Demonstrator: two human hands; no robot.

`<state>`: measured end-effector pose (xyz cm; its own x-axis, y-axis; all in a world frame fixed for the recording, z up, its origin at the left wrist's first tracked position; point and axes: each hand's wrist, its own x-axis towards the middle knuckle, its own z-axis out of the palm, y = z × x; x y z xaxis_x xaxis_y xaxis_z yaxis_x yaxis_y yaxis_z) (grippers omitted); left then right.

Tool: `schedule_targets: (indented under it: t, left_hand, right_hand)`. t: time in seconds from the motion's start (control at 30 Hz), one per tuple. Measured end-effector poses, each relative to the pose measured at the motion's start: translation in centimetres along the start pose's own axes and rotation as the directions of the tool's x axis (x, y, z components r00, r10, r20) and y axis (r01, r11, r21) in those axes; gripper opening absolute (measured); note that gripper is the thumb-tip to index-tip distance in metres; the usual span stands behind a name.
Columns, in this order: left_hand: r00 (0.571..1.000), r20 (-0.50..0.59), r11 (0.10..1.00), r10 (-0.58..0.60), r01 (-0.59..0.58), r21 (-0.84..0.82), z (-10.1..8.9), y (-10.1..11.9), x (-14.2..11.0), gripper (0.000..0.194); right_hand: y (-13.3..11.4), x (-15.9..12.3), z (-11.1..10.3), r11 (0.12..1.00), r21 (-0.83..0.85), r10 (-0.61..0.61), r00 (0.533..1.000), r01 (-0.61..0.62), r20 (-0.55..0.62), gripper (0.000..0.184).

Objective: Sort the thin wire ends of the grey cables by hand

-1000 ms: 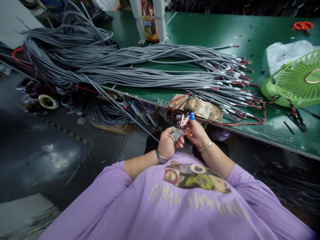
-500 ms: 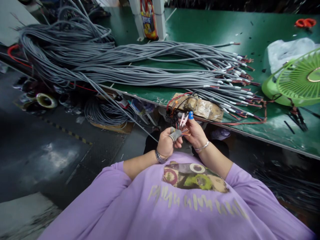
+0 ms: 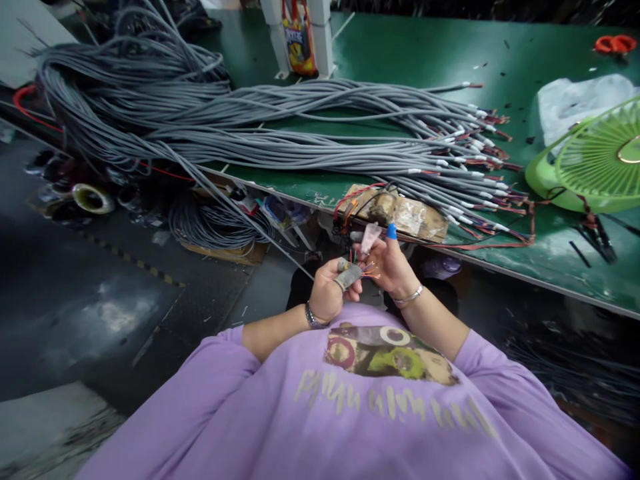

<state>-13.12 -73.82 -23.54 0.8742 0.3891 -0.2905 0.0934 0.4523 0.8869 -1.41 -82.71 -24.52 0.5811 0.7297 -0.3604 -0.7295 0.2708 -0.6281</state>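
My left hand point(image 3: 329, 291) is closed around the end of a grey cable point(image 3: 291, 261), with grey covers on its thumb and a finger. Thin coloured wires point(image 3: 369, 270) fan out of that grip toward my right hand. Just to the right, my right hand point(image 3: 395, 267) has curled fingers around a small pale pink clip point(image 3: 371, 237), blurred now. Its thumb wears a blue cover point(image 3: 391, 231) and points up. The clip is above the wire ends; whether it touches them I cannot tell.
Long grey cables point(image 3: 280, 150) with stripped ends lie across the green table point(image 3: 425, 53). A taped block point(image 3: 415, 217) sits at the table's front edge. To the right stand a green fan point(image 3: 595, 160) and a plastic bag point(image 3: 580, 100); red-handled scissors point(image 3: 615, 45) lie behind.
The pink clip has turned in my right hand, and its open-jawed outline no longer shows. My right thumb has moved slightly right, away from the clip. My left hand has shifted slightly left.
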Motion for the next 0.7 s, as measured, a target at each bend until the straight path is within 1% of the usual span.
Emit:
schedule_targets:
  t: [0.1, 0.2, 0.27, 0.33, 0.4, 0.57, 0.63, 0.7]
  left_hand:
    - [0.999, -0.025, 1.000, 0.026, -0.025, 0.012, -0.3, -0.1, 0.0, 0.040]
    - [0.999, -0.021, 0.997, 0.043, -0.042, 0.061, -0.7, -0.4, 0.3, 0.038]
    - [0.999, -0.009, 0.994, 0.048, -0.047, 0.097, -0.9, -0.7, 0.4, 0.037]
    - [0.999, 0.007, 0.990, 0.043, -0.043, 0.132, -0.9, -0.7, 0.4, 0.036]
    - [0.999, 0.041, 0.985, 0.021, -0.027, 0.170, -0.8, -0.6, 0.4, 0.037]
    - [0.982, 0.171, 0.969, -0.083, 0.040, 0.245, -0.9, -0.1, 0.4, 0.035]
    - [0.977, 0.189, 0.966, -0.097, 0.046, 0.256, -1.0, 0.0, 0.5, 0.036]
    - [0.978, 0.192, 0.968, -0.081, 0.032, 0.248, -1.2, 0.0, 0.5, 0.038]
  right_hand:
    - [-0.1, -0.9, -0.3, 0.998, -0.051, 0.024, 0.997, -0.021, 0.071, 0.064]
    - [0.0, -1.8, -0.9, 0.983, -0.183, 0.052, 0.993, -0.031, 0.107, 0.055]
    - [0.2, -2.2, -1.2, 0.960, -0.278, 0.010, 0.997, 0.013, 0.080, 0.045]
    - [0.4, -2.4, -1.2, 0.939, -0.336, -0.062, 0.997, 0.074, 0.047, 0.037]
    - [0.5, -2.4, -1.1, 0.928, -0.356, -0.107, 0.994, 0.111, 0.033, 0.032]
    - [0.7, -2.5, -0.8, 0.921, -0.377, -0.090, 0.995, 0.101, 0.046, 0.027]
    - [0.8, -2.5, -0.8, 0.917, -0.383, -0.102, 0.994, 0.109, 0.038, 0.025]
    - [0.9, -2.6, -0.6, 0.916, -0.382, -0.122, 0.992, 0.123, 0.026, 0.024]
